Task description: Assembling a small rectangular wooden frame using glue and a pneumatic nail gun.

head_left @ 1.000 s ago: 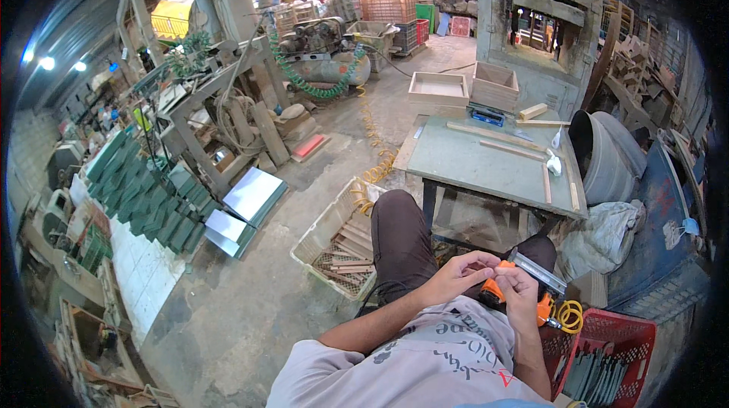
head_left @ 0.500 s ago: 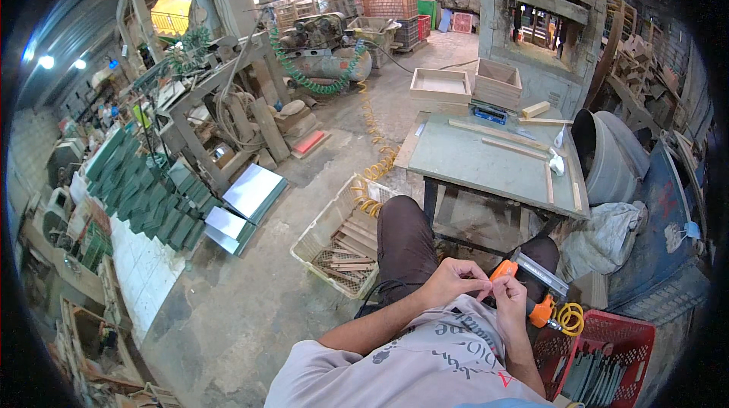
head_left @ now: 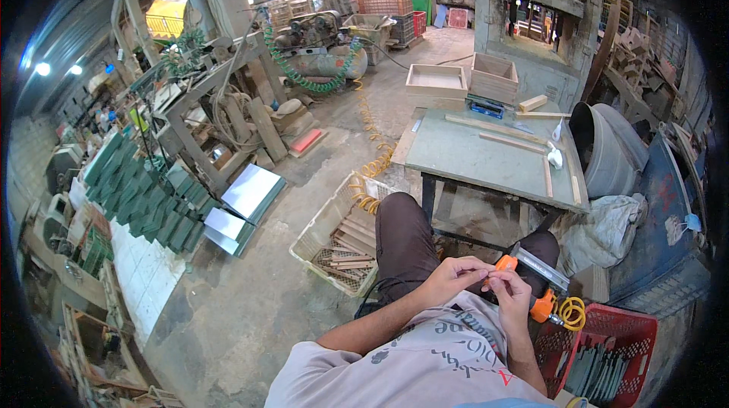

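Over my lap, my left hand (head_left: 458, 277) and my right hand (head_left: 511, 291) meet at the fingertips. Both sets of fingers are pinched together, and whatever lies between them is too small to make out. Just beyond and beside the right hand rests an orange air nailer (head_left: 542, 307) with a long grey metal magazine (head_left: 541, 267), lying across my right thigh. A yellow coiled hose (head_left: 571, 314) hangs from its end. Part of the nailer's orange body is hidden behind my fingers.
A low worktable (head_left: 478, 151) ahead carries wooden strips and a small white bottle. Behind it are a wooden tray (head_left: 436, 81) and a wooden box (head_left: 493, 78). A pale crate (head_left: 313, 251) of wood pieces stands left of my knee, a red crate (head_left: 642, 355) at lower right.
My fingers have shifted a little against each other, with the right-hand fingers lifting slightly. The whole view has moved slightly, while the nailer stays on my thigh.
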Demonstrator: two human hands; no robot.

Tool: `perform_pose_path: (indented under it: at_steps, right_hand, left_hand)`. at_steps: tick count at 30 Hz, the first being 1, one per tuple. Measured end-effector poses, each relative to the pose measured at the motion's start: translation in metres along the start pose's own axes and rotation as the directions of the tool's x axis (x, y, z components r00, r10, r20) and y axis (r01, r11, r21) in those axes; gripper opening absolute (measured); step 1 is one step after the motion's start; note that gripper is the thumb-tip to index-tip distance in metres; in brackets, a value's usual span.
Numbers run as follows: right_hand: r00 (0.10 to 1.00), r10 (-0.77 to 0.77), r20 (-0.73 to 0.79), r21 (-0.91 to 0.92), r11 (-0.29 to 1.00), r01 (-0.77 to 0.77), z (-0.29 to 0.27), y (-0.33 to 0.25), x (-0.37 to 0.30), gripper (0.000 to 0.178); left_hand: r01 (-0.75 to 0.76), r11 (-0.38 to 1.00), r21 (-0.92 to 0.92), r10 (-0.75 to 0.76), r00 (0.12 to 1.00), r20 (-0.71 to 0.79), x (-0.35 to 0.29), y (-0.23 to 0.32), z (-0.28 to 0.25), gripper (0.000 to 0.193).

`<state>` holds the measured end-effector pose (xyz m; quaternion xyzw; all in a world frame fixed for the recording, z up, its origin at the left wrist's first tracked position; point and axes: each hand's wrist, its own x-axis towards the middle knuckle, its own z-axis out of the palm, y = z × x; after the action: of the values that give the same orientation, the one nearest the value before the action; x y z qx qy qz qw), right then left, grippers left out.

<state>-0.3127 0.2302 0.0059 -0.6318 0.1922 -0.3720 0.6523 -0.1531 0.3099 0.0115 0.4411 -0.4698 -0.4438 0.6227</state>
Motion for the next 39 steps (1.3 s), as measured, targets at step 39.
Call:
perform_pose_path:
  at_steps: [39]
  right_hand:
    - [0.854, 0.227, 0.469, -0.046, 0.971, -0.233, 0.022, -0.004, -0.016, 0.015]
  left_hand:
    - [0.114, 0.611, -0.783, -0.061, 0.993, 0.098, -0.006, -0.003, 0.016, 0.033]
